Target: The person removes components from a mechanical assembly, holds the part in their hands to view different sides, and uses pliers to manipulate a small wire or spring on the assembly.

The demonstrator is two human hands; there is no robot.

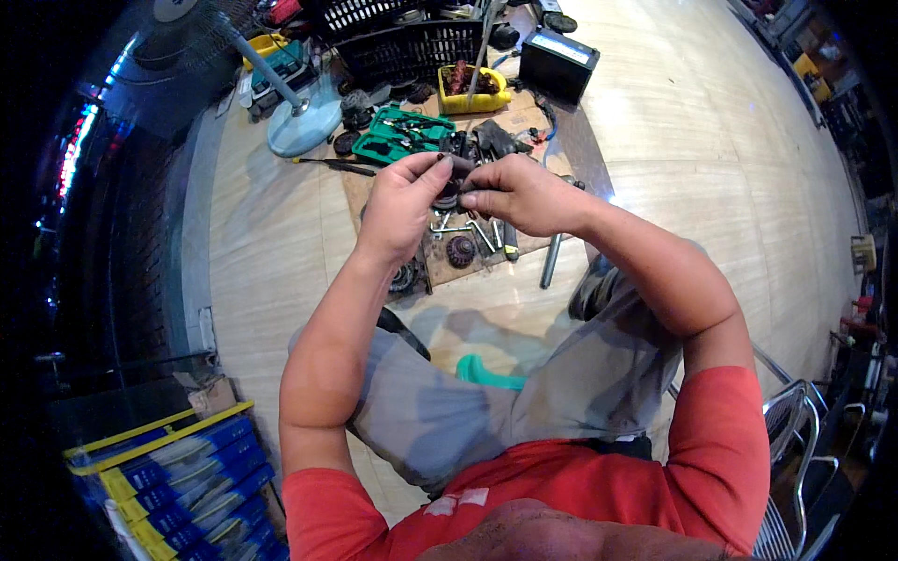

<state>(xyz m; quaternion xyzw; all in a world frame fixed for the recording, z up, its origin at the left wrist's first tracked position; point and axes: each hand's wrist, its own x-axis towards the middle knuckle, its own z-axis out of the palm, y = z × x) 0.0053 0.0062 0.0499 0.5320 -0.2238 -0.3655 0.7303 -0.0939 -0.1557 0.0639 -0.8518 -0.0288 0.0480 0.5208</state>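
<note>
Left hand (398,206), right hand (526,194) pinched on dark part (453,185); green toolcase (412,124) beyond

Fan (301,120), top L; blk crate (412,53) nr it; blue/yel boxes (192,491), btm L

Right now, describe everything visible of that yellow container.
The yellow container looks plastic, open-topped, with a short stub at its right end. It stands in front of the black crate, left of the black box. Dark reddish, clumped contents show inside; what they are is unclear. A thin rod slants across it, apparently resting inside.
</note>
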